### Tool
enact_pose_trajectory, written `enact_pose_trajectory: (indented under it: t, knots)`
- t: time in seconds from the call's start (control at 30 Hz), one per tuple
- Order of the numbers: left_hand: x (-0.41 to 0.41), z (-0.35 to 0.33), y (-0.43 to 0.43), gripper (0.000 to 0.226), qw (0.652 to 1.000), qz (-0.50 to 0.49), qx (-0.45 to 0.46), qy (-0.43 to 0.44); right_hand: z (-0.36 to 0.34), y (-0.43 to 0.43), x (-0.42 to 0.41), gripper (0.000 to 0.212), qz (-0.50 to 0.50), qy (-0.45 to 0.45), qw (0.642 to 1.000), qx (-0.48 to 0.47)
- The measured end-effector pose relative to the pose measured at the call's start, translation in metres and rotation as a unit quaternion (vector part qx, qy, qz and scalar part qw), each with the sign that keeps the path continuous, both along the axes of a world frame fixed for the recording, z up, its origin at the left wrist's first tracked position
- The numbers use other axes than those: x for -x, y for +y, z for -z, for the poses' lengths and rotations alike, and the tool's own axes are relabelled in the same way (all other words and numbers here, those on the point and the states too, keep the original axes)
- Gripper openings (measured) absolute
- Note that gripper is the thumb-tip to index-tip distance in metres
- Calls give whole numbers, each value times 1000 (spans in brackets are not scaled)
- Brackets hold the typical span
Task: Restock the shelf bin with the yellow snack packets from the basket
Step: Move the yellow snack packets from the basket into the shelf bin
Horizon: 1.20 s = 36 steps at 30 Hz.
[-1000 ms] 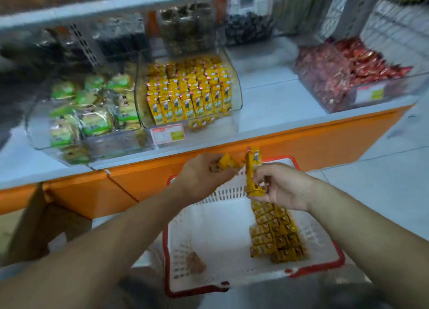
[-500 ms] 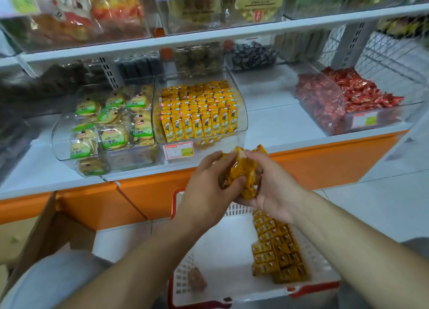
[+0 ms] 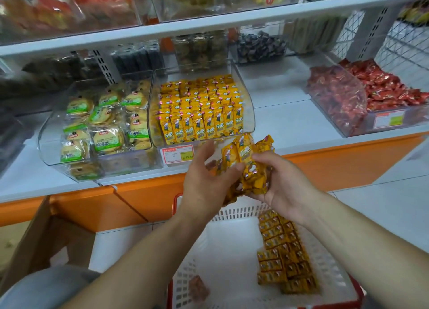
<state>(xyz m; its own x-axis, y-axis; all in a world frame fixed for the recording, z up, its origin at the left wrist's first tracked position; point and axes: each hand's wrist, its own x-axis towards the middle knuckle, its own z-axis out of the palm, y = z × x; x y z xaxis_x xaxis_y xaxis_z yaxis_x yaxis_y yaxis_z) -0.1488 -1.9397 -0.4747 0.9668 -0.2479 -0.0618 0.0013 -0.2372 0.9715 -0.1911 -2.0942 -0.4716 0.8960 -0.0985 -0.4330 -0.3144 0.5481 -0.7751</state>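
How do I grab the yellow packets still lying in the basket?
Likely from above: the yellow packets lie flat in tidy rows near the basket's right wall. Come in from the bare left side, put fingers down the two long edges of one row and lift it together.

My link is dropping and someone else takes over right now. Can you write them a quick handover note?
Left hand: pinches the bunch of yellow packets.
Right hand: grips the same bunch from the other side.
The bunch is held above the basket, just in front of the shelf bin.
Done: the bin holds rows of packets.
Left: place this bunch, then the stack in the basket.
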Motion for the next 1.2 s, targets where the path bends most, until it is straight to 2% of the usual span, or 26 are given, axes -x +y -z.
enact_pose_trajectory:
  t: [0.07,0.1,0.13,0.23,0.43,0.53,0.7,0.83,1.03,1.2]
  knots:
    - [-3,-2,2,86,997,-5,27,69,-1,-1,-1,18,0,-7,1000,-8]
    - [-5,-2,3,96,992,-6,63,111,-2,-1,-1,23,-5,-13,1000,-11]
    - [-8,0,4,96,982,-6,112,152,-2,0,-1,30,-12,-20,1000,-15]
    - [-7,1,6,75,965,-2,192,180,-4,2,0,48,-31,-50,998,-35]
    - [2,-2,9,62,939,-1,265,218,-5,6,3,54,-32,-79,996,-6]
    - [3,-5,10,55,934,16,272,232,-6,10,3,56,-34,-73,997,-6]
    - [0,-9,14,43,937,14,250,246,-9,11,2,50,-25,-75,996,47]
    - [-1,-9,17,54,929,-6,265,259,-8,12,1,34,-25,-82,991,103]
    - [-7,-14,18,79,927,-10,275,256,-7,9,2,30,-46,-86,984,147]
    - [-9,-16,17,64,937,14,258,234,-6,5,2,21,-42,-74,979,186]
